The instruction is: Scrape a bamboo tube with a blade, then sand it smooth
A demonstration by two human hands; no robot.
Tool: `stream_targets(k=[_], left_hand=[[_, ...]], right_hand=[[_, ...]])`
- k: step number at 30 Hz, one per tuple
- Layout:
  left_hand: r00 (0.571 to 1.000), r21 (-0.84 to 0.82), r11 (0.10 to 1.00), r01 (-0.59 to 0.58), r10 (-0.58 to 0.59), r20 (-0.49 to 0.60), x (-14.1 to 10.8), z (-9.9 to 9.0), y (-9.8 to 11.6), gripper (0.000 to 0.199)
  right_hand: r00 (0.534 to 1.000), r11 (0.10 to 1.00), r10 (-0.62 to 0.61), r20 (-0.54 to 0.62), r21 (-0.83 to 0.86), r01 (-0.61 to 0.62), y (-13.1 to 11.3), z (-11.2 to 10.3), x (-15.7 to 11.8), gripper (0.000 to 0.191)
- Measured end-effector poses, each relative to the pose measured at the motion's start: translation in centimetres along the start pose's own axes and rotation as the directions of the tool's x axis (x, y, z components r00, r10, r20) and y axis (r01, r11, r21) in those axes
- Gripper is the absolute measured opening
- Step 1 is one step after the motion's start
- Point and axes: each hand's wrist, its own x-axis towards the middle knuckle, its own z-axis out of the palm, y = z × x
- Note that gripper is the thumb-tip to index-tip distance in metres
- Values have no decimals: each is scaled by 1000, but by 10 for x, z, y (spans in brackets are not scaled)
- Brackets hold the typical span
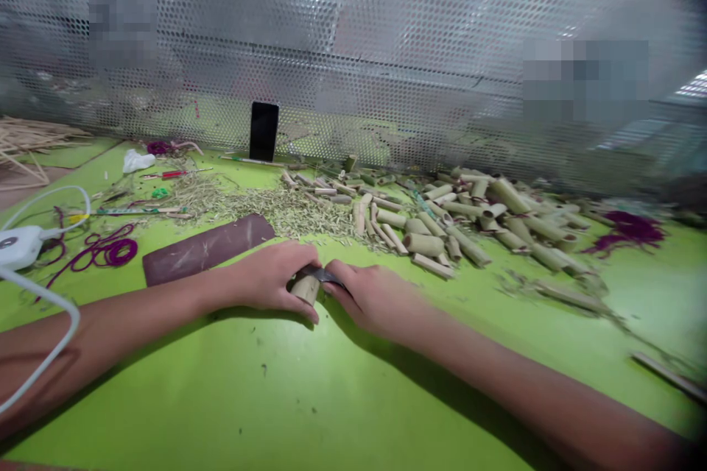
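At the middle of the green table, my left hand is wrapped round a short bamboo piece, thumb along its near side. My right hand grips a small dark blade, its handle hidden in the fingers. The blade lies across the top end of the bamboo; whether its edge is cutting in cannot be made out. Just behind my left wrist lies a brown sheet, perhaps sandpaper. Beyond both hands spreads a heap of thin bamboo slivers.
Many cut bamboo tubes are piled at the back right, near purple thread. A phone leans against the perforated metal screen. More purple cord and a white device with a cable are at left.
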Motion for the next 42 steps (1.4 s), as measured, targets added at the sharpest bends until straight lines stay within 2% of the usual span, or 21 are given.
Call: stream_targets(k=[11, 15, 21, 24, 31, 37, 42], left_hand=[[991, -8, 991, -132, 132, 16, 0, 1, -5, 68], [994, -47, 993, -111, 112, 17, 0, 2, -5, 65], [1000, -57, 998, -11, 11, -2, 1, 2, -3, 70], [1000, -39, 999, -1, 1, -9, 1, 2, -3, 71], [999, -8, 999, -49, 49, -1, 1, 1, -2, 66], [993, -21, 993, -118, 119, 6, -1, 0, -4, 66], [989, -39, 989, -146, 146, 21, -3, -3, -7, 59]], right_hand=[[996, 999, -45, 71, 33, 42, 5, -5, -5, 25], [994, 997, -68, 85, 53, 64, 8, -4, -5, 25], [1000, 1000, -16, 4, 9, 16, 3, 3, -2, 26], [999, 999, -32, 10, 12, 32, 2, 3, 0, 25], [999, 999, -40, -3, 35, 40, 4, 5, -3, 22], [997, 999, -52, 50, 15, 51, 1, 0, -5, 22], [994, 998, -67, 86, 13, 66, 0, -4, -10, 22]])
